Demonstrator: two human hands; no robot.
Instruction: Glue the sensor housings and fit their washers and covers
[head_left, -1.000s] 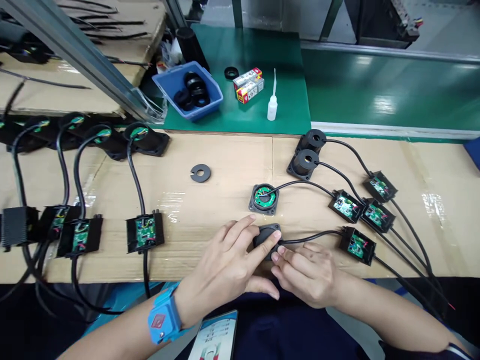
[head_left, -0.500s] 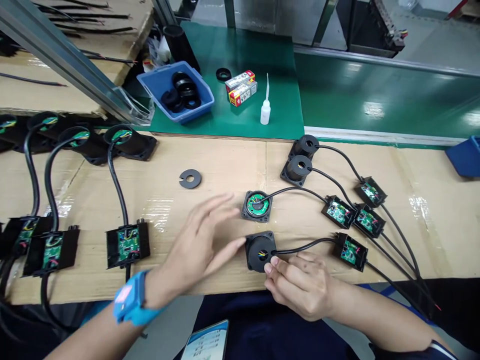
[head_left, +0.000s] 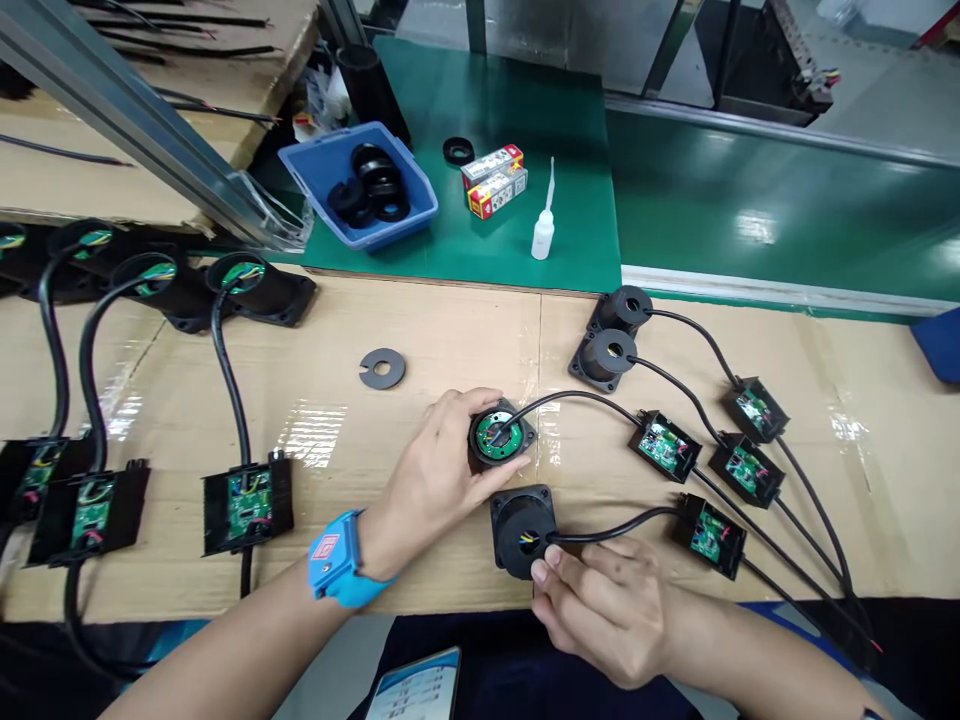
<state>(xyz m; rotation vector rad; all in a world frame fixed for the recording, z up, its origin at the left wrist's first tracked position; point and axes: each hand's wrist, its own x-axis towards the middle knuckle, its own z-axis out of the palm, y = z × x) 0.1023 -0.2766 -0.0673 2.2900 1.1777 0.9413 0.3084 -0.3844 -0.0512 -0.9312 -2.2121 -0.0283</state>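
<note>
My left hand (head_left: 442,455) is wrapped around a black round housing (head_left: 526,432) with a square flange, its green ring-shaped circuit board facing up. A black cable runs from that board to a small black box (head_left: 665,446) with a green board inside. Just below, a second black housing (head_left: 517,532) lies on the bench, topped by a dark disc with a hole showing yellow wires. My right hand (head_left: 600,605) is closed, thumb and fingertips pinching at this housing's lower right edge, beside its cable. A loose grey notched washer (head_left: 373,378) lies left of both.
Two finished-looking black housings (head_left: 609,358) with cables and boxes stand at right. Larger housings (head_left: 259,290) and open board boxes (head_left: 247,505) line the left. A blue bin (head_left: 420,212) of black rings, small cartons (head_left: 499,190) and a white dropper bottle (head_left: 543,236) sit behind.
My left hand has moved right and closed around the housing with the exposed green board, tilting it slightly. My right hand stays at the edge of the lower housing.
</note>
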